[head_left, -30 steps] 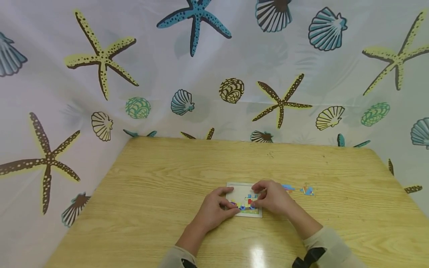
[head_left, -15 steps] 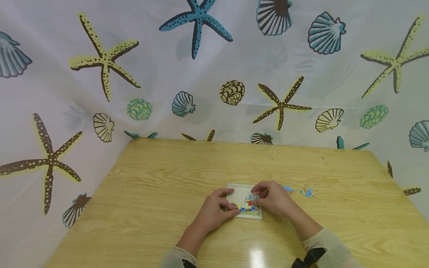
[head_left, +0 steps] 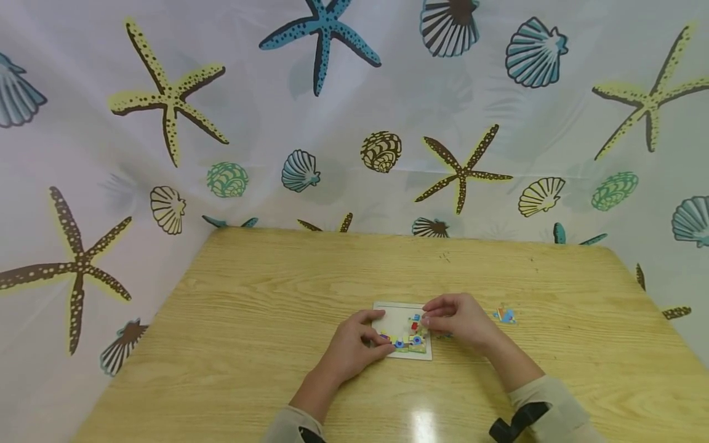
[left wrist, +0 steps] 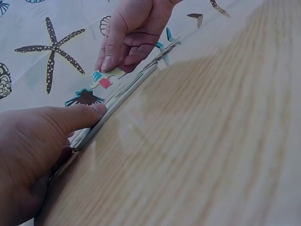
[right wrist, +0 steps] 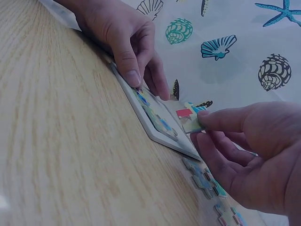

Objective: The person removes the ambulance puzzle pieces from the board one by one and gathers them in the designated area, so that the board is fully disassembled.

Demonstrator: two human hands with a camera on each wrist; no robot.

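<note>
Puzzle tray (head_left: pixel 394 319) lies on the counter (head_left: pixel 266 307), with several pieces (head_left: pixel 418 347) along its near side. The left hand (head_left: pixel 350 346) grips the tray's left edge; the right hand (head_left: pixel 462 319) pinches a tilted piece (right wrist: pixel 191 120) above the tray's right side. Loose pieces (right wrist: pixel 201 180) lie right of the tray.

Beige sleeves (head_left: pixel 566 413), chunky black wrist bands (head_left: pixel 534 413).
</note>
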